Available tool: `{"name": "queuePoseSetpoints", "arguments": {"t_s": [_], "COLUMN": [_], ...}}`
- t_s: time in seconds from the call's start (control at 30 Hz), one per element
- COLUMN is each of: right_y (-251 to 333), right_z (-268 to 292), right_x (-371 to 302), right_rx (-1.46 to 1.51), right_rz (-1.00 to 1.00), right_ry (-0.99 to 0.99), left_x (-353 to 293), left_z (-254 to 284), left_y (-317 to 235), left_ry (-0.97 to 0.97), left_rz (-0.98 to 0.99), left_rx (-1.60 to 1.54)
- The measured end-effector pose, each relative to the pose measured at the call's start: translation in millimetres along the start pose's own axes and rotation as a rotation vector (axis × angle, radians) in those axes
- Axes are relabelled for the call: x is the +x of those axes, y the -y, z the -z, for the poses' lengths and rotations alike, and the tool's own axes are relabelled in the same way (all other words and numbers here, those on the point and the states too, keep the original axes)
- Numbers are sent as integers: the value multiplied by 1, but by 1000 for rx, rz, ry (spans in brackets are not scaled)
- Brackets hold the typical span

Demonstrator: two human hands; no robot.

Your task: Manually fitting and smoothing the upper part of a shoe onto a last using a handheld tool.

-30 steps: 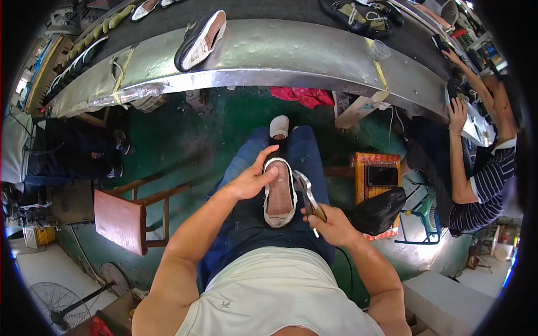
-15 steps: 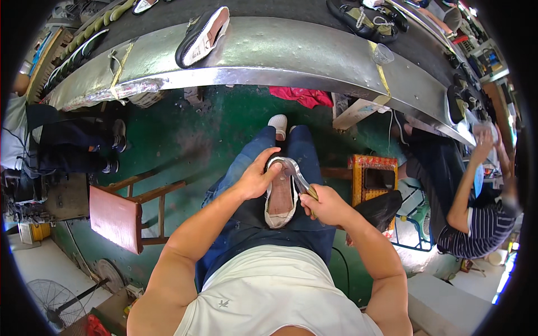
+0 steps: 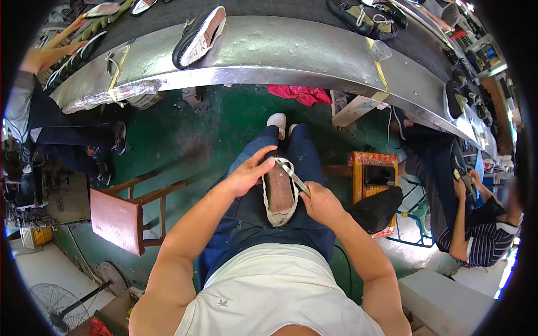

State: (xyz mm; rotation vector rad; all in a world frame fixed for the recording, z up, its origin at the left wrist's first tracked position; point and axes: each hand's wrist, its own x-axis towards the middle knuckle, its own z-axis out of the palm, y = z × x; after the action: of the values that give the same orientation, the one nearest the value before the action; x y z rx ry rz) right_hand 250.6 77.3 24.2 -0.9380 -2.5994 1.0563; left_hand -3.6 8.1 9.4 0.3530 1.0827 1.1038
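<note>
An unfinished shoe (image 3: 280, 193) lies bottom up on my lap, its brown insole board framed by a whitish upper edge. My left hand (image 3: 250, 171) grips its far end from the left side, thumb over the rim and fingers along the outside. In my right hand (image 3: 322, 203) is a silver metal hand tool (image 3: 291, 173), its handle mostly hidden in the closed fingers. The tool's tip touches or nearly touches the shoe's far right rim, close to my left thumb; its exact kind is unclear.
Ahead runs a metal-edged bench (image 3: 252, 47) with a dark belt, carrying a tilted shoe (image 3: 199, 38) and black shoes (image 3: 367, 19). A brown-topped stool (image 3: 119, 215) stands left; a phone (image 3: 379, 175) rests on an orange stand at right. People work on both sides; a fan (image 3: 56, 308) is lower left.
The metal tool has turned in my right hand, its curved head now less visible. My left hand stays on the shoe. At left, a person's arms now reach over the bench; the person at right lowered their hands.
</note>
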Motion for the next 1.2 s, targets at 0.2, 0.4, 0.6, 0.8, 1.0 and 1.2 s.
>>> {"name": "queuePoseSetpoints", "arguments": {"t_s": [0.2, 0.4, 0.6, 0.8, 1.0, 1.2], "right_y": [28, 24, 33, 39, 41, 36], "right_z": [31, 62, 20, 5, -7, 3], "right_x": [-14, -58, -9, 17, 30, 46], "right_rx": [-259, 377, 574, 693, 662, 653], "right_rz": [-119, -87, 154, 188, 177, 127], "right_ry": [179, 204, -236, 4, -29, 36], "left_x": [7, -46, -70, -80, -74, -65], "left_z": [-14, -25, -31, -34, -35, -42], "left_y": [22, 2, 29, 55, 68, 57], "left_ry": [-110, -71, 177, -143, -279, -335], "left_rz": [-212, -565, -896, -997, -1025, -1063], "left_rx": [121, 406, 831, 1057, 1059, 1027]}}
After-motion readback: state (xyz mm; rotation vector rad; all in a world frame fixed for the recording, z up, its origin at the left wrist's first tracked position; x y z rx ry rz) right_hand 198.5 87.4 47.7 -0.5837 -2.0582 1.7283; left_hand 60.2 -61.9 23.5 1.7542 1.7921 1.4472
